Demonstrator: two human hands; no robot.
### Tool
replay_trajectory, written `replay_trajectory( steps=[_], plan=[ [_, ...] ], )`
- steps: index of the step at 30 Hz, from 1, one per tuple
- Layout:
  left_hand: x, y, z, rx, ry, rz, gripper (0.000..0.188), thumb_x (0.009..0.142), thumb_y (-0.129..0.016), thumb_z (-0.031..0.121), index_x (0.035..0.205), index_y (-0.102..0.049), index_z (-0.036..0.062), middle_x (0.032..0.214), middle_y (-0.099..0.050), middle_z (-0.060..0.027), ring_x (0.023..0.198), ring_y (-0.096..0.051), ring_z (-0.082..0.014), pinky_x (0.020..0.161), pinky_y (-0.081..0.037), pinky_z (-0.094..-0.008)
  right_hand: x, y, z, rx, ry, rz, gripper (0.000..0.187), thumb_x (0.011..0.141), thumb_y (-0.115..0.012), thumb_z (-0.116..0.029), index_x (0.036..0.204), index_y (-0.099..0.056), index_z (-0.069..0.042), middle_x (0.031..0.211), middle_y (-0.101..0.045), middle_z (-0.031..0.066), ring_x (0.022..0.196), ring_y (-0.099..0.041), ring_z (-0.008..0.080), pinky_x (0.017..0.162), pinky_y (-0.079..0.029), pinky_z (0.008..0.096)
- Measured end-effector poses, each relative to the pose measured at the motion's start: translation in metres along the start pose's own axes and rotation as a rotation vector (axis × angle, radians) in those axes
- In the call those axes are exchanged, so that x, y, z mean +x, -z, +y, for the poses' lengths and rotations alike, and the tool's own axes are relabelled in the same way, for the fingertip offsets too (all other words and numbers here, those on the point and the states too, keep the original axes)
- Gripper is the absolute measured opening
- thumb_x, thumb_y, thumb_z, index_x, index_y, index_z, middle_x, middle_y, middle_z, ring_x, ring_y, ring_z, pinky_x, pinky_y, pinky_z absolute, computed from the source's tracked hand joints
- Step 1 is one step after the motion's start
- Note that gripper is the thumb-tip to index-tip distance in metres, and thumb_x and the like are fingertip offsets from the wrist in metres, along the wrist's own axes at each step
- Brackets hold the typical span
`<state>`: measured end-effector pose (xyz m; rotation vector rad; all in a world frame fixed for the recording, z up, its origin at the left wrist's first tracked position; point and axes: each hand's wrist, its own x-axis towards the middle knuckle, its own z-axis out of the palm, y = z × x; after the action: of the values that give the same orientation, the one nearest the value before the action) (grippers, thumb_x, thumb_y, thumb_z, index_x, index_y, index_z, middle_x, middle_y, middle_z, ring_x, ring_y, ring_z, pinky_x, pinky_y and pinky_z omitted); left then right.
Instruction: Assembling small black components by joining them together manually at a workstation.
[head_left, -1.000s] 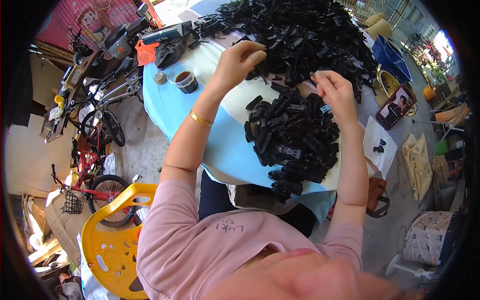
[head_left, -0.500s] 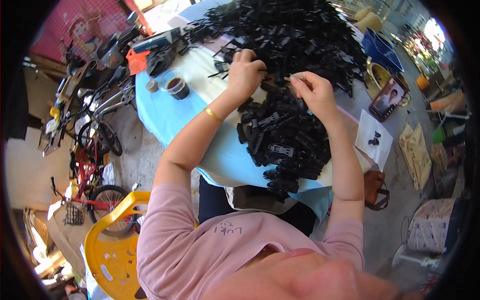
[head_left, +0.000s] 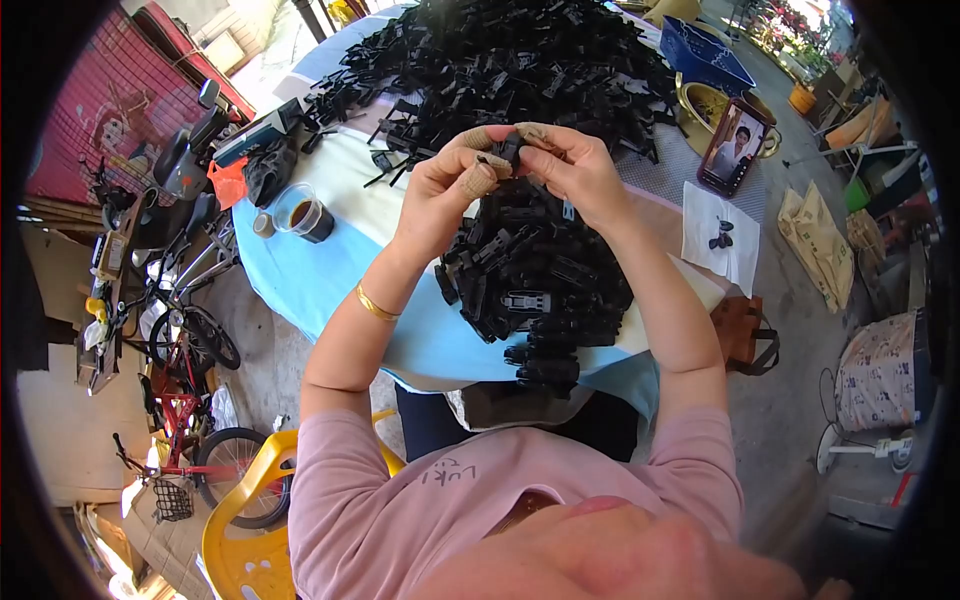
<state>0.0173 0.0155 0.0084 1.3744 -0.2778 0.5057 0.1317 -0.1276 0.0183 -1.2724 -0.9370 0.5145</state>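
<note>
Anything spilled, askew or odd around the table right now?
No spill or damage stands out. The one oddity is the clear cup of dark liquid on the cloth, left of the nearer heap of black parts: liquid seems out of place beside them.

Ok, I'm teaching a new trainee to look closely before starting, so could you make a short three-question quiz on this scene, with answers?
1. True or false: the fingers of the left hand and right hand meet at a small black part.

2. What lies on the white paper?
A. a drink cup
B. some small dark pieces
C. a brown bag

3. Fill in the gap: the gold bracelet is on the person's ____ wrist.

Key: 1. True. 2. B. 3. left.
</note>
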Motion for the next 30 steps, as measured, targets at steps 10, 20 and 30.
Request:
replay_trajectory(
  steps=[10, 20, 30],
  plan=[
    [0.001, 0.000, 0.007, -0.223, 0.373, -0.009, 0.018, 0.078, -0.064, 0.006, 0.089, -0.049, 0.0044, 0.085, -0.056, -0.0037, 0.081, -0.059, -0.0140, 0.068, -0.045, -0.0203, -0.005, -0.005, -0.004, -0.112, 0.146, -0.119, 0.026, 0.081, -0.057, 0.002, 0.107, -0.057, 0.002, 0.084, -0.062, 0.0041, 0.068, -0.058, 0.0088, 0.065, -0.049, 0.0203],
    [0.000, -0.005, 0.009, 0.182, 0.082, 0.140, 0.026, 0.080, -0.060, -0.003, 0.102, -0.046, -0.0023, 0.100, -0.057, -0.0097, 0.091, -0.057, -0.0134, 0.081, -0.048, -0.0266, -0.011, -0.013, -0.003, -0.380, 0.186, 0.013, 0.014, 0.087, -0.052, -0.010, 0.092, -0.061, 0.000, 0.065, -0.054, -0.0023, 0.055, -0.043, 0.0024, 0.049, -0.033, 0.0170],
    [-0.006, -0.013, 0.011, 0.359, 0.084, 0.203, 0.031, 0.079, -0.060, -0.003, 0.107, -0.048, -0.0026, 0.103, -0.059, -0.0110, 0.094, -0.057, -0.0141, 0.081, -0.048, -0.0248, -0.012, -0.011, -0.011, -0.448, 0.240, -0.030, 0.013, 0.085, -0.054, -0.006, 0.090, -0.063, 0.001, 0.062, -0.056, -0.0002, 0.056, -0.047, 0.0037, 0.050, -0.035, 0.0179]
  ],
)
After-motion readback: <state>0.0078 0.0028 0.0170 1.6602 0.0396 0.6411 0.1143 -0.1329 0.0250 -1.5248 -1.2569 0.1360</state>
